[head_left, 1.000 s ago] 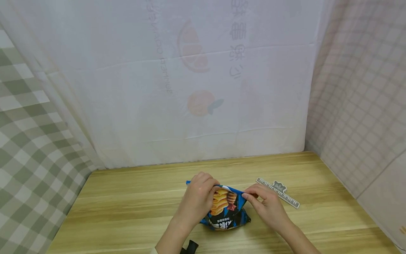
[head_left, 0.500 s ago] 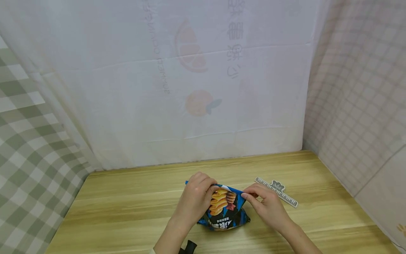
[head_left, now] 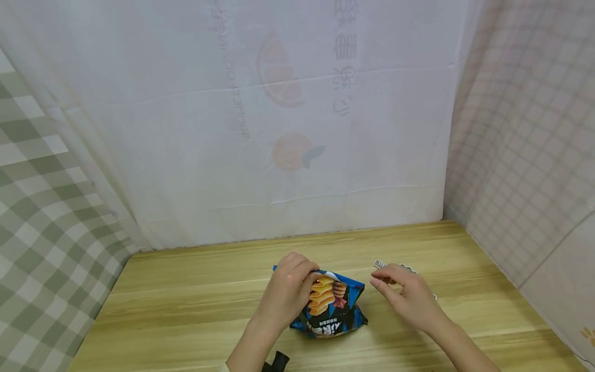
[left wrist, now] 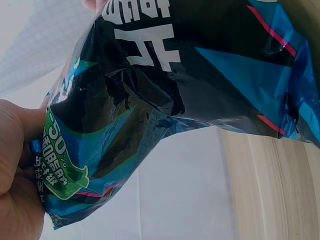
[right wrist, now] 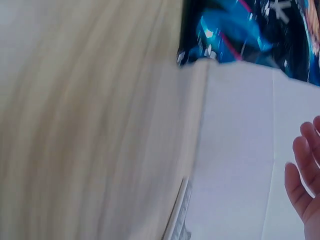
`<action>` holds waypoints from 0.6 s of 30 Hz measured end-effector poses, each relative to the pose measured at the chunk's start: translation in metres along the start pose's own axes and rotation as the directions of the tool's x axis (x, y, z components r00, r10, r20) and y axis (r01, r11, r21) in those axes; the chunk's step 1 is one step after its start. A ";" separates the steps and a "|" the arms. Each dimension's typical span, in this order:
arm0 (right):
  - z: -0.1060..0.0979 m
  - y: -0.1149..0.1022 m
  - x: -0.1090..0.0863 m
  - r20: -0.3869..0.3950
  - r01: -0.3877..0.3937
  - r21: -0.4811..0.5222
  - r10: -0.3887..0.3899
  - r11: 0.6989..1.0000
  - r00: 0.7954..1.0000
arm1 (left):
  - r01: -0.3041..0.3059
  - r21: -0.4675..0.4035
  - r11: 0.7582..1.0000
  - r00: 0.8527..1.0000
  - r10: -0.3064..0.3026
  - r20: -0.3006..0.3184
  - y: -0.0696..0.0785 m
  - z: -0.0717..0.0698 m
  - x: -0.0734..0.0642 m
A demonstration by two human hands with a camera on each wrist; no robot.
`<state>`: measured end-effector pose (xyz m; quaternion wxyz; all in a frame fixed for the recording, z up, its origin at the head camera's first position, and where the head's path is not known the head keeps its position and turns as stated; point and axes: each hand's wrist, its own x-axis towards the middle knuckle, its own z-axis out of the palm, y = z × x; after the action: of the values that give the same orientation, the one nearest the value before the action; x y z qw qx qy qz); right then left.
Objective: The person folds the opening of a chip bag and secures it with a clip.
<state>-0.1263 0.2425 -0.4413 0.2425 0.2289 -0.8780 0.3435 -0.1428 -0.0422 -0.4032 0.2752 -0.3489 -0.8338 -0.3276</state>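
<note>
A blue and black bag of chips (head_left: pixel 327 310) stands on the table, its top edge folded over. My left hand (head_left: pixel 290 284) grips that top edge at its left side; in the left wrist view the fingers (left wrist: pixel 20 130) pinch the bag (left wrist: pixel 150 100) near its corner. To the right of the bag, apart from it, my right hand (head_left: pixel 406 294) holds nothing, its fingers loosely bent. Behind that hand lies a long flat clip (head_left: pixel 380 264) with a piano-key pattern, mostly covered by the hand in the head view; its edge (right wrist: pixel 177 212) shows in the right wrist view.
The wood-grain table (head_left: pixel 186 299) meets a white cloth (head_left: pixel 209 181) at the back. A green checked cloth (head_left: pixel 42 232) hangs at the left, a grid-patterned one (head_left: pixel 520 155) at the right. A black object (head_left: pixel 279 361) is near the front edge beside the left forearm.
My right hand has let go of the bag's right top corner and moved right, over the clip. The left hand keeps its grip, and the bag stays in place.
</note>
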 end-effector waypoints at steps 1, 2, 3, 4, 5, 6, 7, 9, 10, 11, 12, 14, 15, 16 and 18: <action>-0.003 0.003 0.000 0.004 -0.001 -0.019 0.001 1.000 1.000 | 0.001 0.001 1.000 1.000 -0.001 0.000 0.000 0.000 0.000; -0.006 0.006 0.001 0.010 -0.002 -0.041 0.002 0.999 1.000 | 0.001 0.004 1.000 1.000 -0.001 0.000 0.001 0.000 0.000; -0.009 0.009 0.001 0.018 -0.003 -0.064 0.004 0.998 1.000 | 0.001 0.006 1.000 1.000 -0.001 -0.001 0.001 0.000 0.000; -0.012 0.012 0.001 0.028 -0.010 -0.090 0.013 0.996 1.000 | 0.001 0.009 1.000 1.000 -0.001 -0.002 0.001 0.000 0.000; -0.015 0.015 0.002 0.039 -0.018 -0.118 0.022 0.993 0.999 | 0.002 0.011 1.000 1.000 -0.002 -0.003 0.001 0.000 0.000; -0.018 0.019 0.002 0.055 -0.030 -0.143 0.038 0.989 0.998 | 0.004 0.013 1.000 1.000 -0.004 -0.002 0.001 -0.001 0.000; -0.021 0.022 0.002 0.073 -0.044 -0.168 0.057 0.985 0.996 | 0.005 0.015 1.000 1.000 -0.005 -0.001 0.001 -0.001 0.000; -0.026 0.029 0.003 0.114 -0.075 -0.215 0.101 0.974 0.988 | 0.006 0.018 1.000 1.000 -0.006 0.002 0.002 -0.001 -0.001; -0.029 0.033 0.003 0.133 -0.090 -0.235 0.124 0.968 0.983 | 0.005 0.020 1.000 1.000 -0.006 0.003 0.002 -0.001 -0.001; -0.031 0.036 0.003 0.151 -0.102 -0.255 0.144 0.962 0.978 | 0.005 0.022 1.000 1.000 -0.005 0.003 0.002 -0.001 -0.001; -0.033 0.040 0.003 0.169 -0.114 -0.274 0.164 0.955 0.972 | 0.004 0.023 1.000 1.000 -0.004 0.004 0.002 -0.001 -0.001; -0.035 0.047 0.002 0.200 -0.130 -0.303 0.197 0.944 0.960 | -0.001 0.023 1.000 1.000 0.001 0.002 0.002 0.000 -0.001; -0.036 0.050 0.002 0.215 -0.136 -0.318 0.211 0.938 0.954 | -0.003 0.021 1.000 1.000 0.003 0.001 0.001 0.000 -0.001; -0.037 0.053 0.002 0.231 -0.140 -0.331 0.224 0.933 0.947 | -0.005 0.020 1.000 1.000 0.005 0.001 0.001 0.000 -0.001; -0.039 0.058 0.001 0.263 -0.145 -0.355 0.247 0.923 0.933 | -0.008 0.019 1.000 1.000 0.008 0.002 0.001 0.000 -0.001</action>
<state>-0.1499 0.3083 -0.4445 0.1041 0.1448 -0.9682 0.1753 -0.1415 -0.0419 -0.4040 0.2788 -0.3501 -0.8357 -0.3183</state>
